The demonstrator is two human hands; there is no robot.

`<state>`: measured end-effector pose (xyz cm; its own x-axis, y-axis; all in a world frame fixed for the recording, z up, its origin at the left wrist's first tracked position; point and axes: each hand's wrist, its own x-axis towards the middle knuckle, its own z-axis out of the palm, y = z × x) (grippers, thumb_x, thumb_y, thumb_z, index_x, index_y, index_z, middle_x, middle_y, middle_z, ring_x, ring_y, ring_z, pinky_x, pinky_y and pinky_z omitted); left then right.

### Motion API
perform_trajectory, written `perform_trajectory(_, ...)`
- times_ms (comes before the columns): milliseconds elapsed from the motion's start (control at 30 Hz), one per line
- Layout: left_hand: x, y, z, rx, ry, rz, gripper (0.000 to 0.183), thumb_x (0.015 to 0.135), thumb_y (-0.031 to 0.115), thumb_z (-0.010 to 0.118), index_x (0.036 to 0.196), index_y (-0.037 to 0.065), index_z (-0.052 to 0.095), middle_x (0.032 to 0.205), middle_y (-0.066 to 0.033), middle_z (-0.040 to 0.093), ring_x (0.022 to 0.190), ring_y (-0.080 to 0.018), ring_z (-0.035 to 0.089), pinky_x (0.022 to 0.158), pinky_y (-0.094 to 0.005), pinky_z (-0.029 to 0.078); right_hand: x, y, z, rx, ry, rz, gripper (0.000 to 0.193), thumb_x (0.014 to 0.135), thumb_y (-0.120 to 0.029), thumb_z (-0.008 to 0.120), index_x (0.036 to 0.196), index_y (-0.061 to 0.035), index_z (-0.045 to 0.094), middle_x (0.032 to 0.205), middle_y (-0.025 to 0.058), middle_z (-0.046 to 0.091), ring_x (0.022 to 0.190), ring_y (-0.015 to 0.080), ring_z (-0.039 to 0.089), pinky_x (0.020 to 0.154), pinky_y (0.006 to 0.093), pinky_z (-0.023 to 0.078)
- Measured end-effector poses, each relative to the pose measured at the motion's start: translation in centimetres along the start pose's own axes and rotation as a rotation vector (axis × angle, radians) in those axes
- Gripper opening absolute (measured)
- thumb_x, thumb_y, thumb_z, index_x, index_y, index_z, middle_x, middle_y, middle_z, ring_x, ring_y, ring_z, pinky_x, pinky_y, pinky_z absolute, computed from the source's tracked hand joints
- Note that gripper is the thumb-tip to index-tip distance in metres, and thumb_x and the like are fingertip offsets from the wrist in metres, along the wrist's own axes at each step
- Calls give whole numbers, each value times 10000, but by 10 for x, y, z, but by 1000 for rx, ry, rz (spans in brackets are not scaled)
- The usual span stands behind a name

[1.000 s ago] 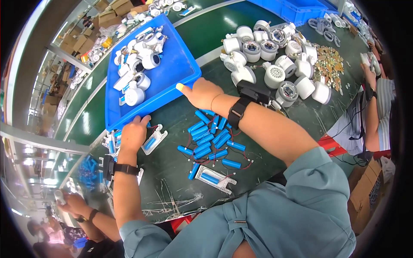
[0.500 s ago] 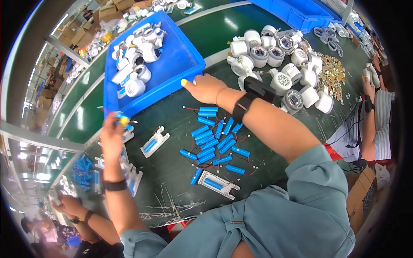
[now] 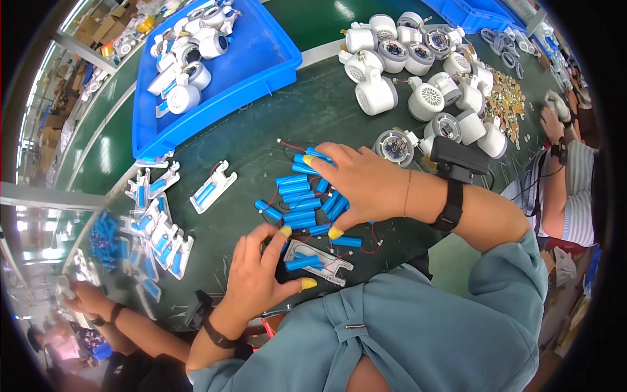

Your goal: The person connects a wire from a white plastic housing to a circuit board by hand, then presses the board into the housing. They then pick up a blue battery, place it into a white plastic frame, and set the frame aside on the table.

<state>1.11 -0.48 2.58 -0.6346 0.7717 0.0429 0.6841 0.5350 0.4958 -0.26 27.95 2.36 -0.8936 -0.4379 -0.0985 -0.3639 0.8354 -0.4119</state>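
Note:
Small blue cylindrical battery cells with thin red and black wires lie in a loose pile on the dark green tabletop. My right hand rests over the right part of the pile, fingers spread and hiding some cells. Lower left, my left hand is open, thumb and index finger apart, beside a white plastic housing. One blue cell lies in that housing, and another cell sits across its left end. Part of a cell shows by the left fingertips; whether they touch it I cannot tell.
A blue tray of white devices stands at the back left. Several white housings with cells lie left, one apart. White round devices crowd the right, beside small tan parts. Co-workers' arms are at both sides.
My right hand has left the tray's edge and come down onto the cells. My left hand has moved from the tray's near corner to the housing, where a second cell now shows.

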Motion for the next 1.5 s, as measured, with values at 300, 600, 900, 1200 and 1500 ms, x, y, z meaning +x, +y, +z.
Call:
perform_trajectory(300,29,-13,13,99,0,184,776,630,348,832,1297,82,536,1515,-230,312,1369,-465,322,1070,-637,259,-11,-5,42,127,462,38,732,814,-304,704,1391,9,381,1364,205,419,1159,398,484,985,449,391)
perform_trajectory(600,38,-44,24,-37,286,11,418,761,4,662,1171,74,619,1383,-207,447,1257,-402,467,1046,-443,391,3,-3,54,71,551,12,615,857,-263,658,1351,19,424,1338,204,443,1191,387,462,1018,468,361)
perform_trajectory(900,48,-64,-11,74,-24,137,988,617,143,786,1483,77,315,1576,-210,211,1440,-425,241,1160,-483,260,-24,2,41,153,399,19,852,707,-283,779,1392,17,370,1409,225,368,1235,437,427,1041,501,362)
perform_trajectory(1200,115,-60,3,168,84,216,899,599,300,792,1388,45,446,1475,-112,438,1268,-316,457,1033,-465,346,37,4,55,469,602,-76,451,823,-39,644,1251,-33,501,1262,203,495,1132,375,540,944,399,469)
perform_trajectory(1500,141,-67,22,-174,367,119,433,728,33,728,1144,81,619,1118,-89,671,1005,-318,652,884,-351,531,73,-12,17,618,520,300,436,915,-107,610,1297,12,437,1136,147,568,1036,203,613,805,320,531)
